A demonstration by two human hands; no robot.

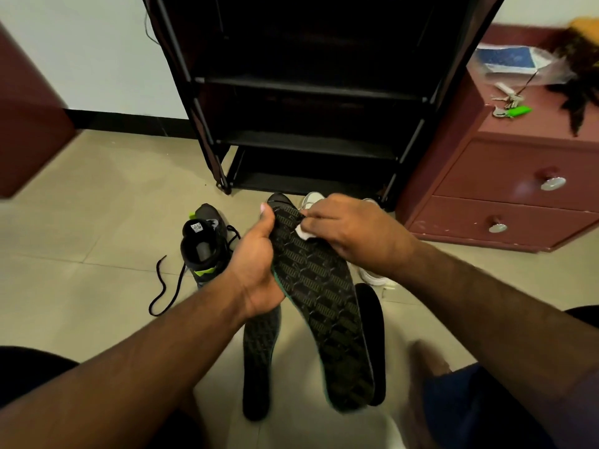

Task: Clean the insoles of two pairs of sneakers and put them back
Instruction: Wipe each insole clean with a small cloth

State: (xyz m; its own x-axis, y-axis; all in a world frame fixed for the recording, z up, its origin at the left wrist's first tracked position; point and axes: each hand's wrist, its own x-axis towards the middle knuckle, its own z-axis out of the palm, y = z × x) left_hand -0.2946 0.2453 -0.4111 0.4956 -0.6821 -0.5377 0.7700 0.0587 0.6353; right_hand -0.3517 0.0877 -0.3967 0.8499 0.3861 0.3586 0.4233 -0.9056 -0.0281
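Note:
My left hand (pixel 256 267) grips a dark patterned insole (pixel 324 306) by its left edge, thumb up along the toe end. My right hand (pixel 350 231) pinches a small white wipe (pixel 303 232) against the insole's upper part. A second patterned insole (pixel 259 358) lies on the floor below my left hand. A plain black insole (pixel 372 335) lies to the right, partly behind the held one. A black sneaker (pixel 204 244) with green accents and loose laces stands on the left. A white sneaker (pixel 372 277) is mostly hidden behind my right hand.
A black shoe rack (pixel 308 140) stands straight ahead on the tiled floor. A maroon drawer cabinet (pixel 505 196) on the right carries keys, a green lighter and a plastic bag. Another maroon cabinet (pixel 29 131) sits at the far left. My knees fill the lower corners.

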